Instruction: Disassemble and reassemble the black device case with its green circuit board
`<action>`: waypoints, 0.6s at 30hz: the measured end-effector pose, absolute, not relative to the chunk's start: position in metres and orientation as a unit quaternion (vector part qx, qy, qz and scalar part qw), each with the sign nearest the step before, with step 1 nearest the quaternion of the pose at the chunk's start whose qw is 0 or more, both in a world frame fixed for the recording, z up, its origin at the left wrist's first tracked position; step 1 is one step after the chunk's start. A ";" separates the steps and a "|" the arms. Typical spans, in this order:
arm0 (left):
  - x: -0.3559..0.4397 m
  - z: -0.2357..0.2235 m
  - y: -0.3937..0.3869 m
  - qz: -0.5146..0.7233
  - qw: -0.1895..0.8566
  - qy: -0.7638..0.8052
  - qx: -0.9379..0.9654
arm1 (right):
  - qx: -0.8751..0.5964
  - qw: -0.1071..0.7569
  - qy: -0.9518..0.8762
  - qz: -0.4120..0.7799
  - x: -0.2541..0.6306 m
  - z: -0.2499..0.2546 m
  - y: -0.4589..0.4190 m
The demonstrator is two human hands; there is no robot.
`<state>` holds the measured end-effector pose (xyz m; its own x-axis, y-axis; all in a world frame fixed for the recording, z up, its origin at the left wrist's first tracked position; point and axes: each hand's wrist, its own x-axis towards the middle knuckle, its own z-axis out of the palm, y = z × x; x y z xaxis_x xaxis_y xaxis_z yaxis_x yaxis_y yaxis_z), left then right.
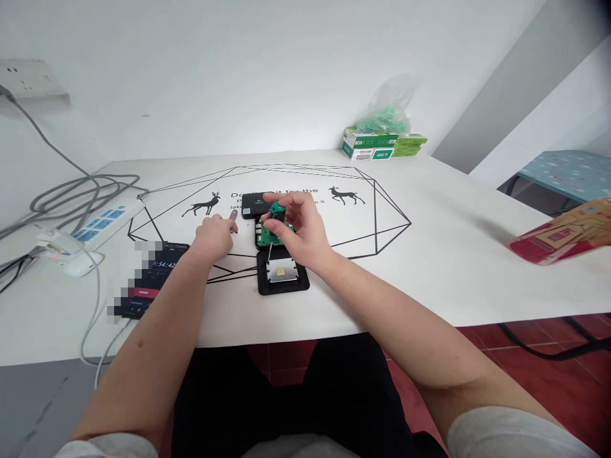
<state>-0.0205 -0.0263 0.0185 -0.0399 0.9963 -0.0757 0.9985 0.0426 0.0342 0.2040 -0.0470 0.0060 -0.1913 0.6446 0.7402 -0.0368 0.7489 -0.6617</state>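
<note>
My right hand [300,232] is closed around the green-and-black handle of a screwdriver [277,213]. Its thin metal shaft slants down to the upper left edge of a silver metal plate, which sits in a black case half [284,289] with a pale square at its centre. Just behind it, partly covered by my right hand, lies a green circuit board [262,238] with silver ports along its left side. My left hand [214,236] rests on the table left of the board, fingers curled by small dark bits; what they hold, if anything, is unclear.
A black case cover [252,205] lies behind the board. To the left are a phone [157,280], a white power strip [107,219] and coiled grey cables [90,197]. Green-and-white boxes [370,143] with a plastic bag stand at the wall. A red-and-tan package [563,235] is at the right.
</note>
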 end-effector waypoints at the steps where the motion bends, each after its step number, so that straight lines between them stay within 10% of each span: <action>1: -0.020 0.017 -0.026 -0.012 0.035 0.716 0.697 | -0.214 0.596 -0.724 0.273 0.205 0.008 -0.048; 18: -0.020 0.009 -0.025 -0.004 0.018 0.715 0.699 | -0.209 0.572 -0.775 0.169 0.218 0.017 -0.044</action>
